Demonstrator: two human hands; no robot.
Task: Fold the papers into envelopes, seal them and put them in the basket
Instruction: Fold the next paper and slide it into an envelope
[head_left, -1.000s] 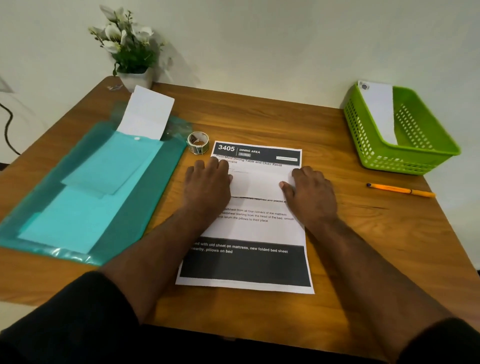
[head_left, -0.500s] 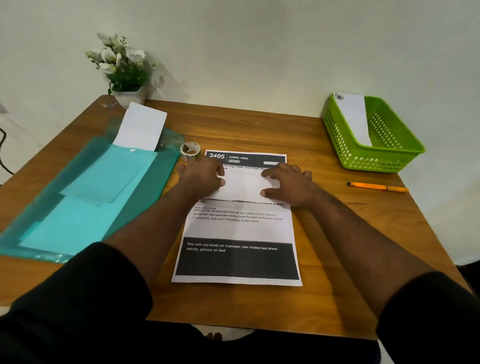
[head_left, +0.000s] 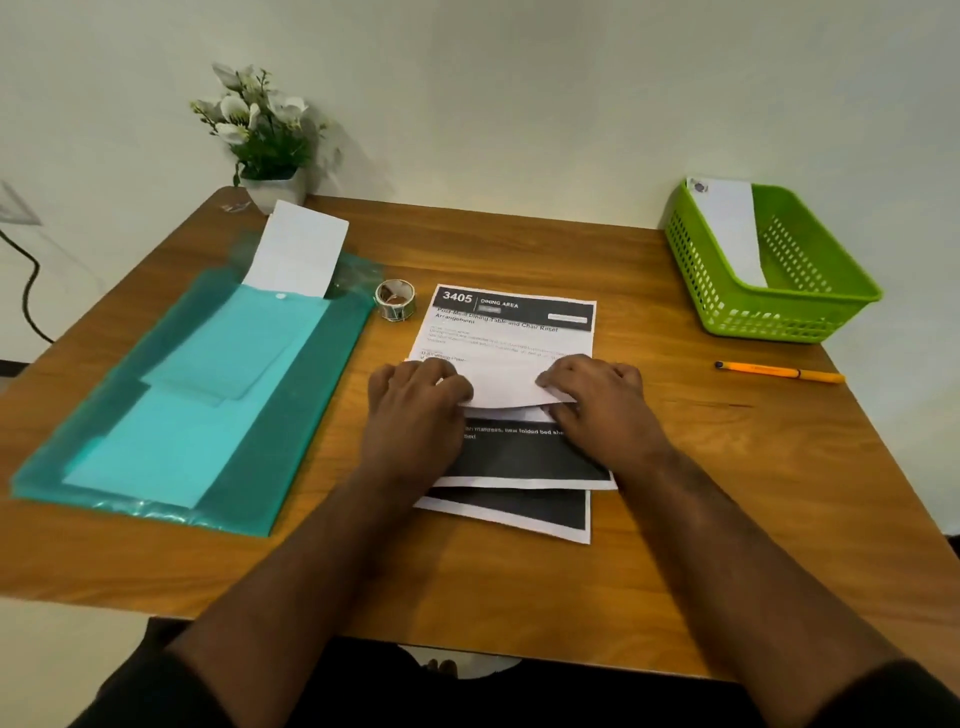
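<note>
Hands are working at the middle of the wooden table (head_left: 727, 493): the left hand (head_left: 415, 395) and the right hand (head_left: 597, 389) are each curling their fingers over a side edge of the top printed sheet (head_left: 511, 387), pinching its white folded-over part above the black band. A second printed sheet (head_left: 514, 512) is lying beneath it, its black lower edge showing nearer the person. A tape roll (head_left: 395, 300) is sitting just beside the sheet's upper left corner. The green basket (head_left: 810, 306) is standing at the far right with a white folded envelope (head_left: 730, 228) leaning inside it, and an orange pen (head_left: 779, 372) is lying near it. A teal plastic folder (head_left: 291, 415) holding papers is lying to the left, with a potted flower plant (head_left: 260, 130) behind it.
</note>
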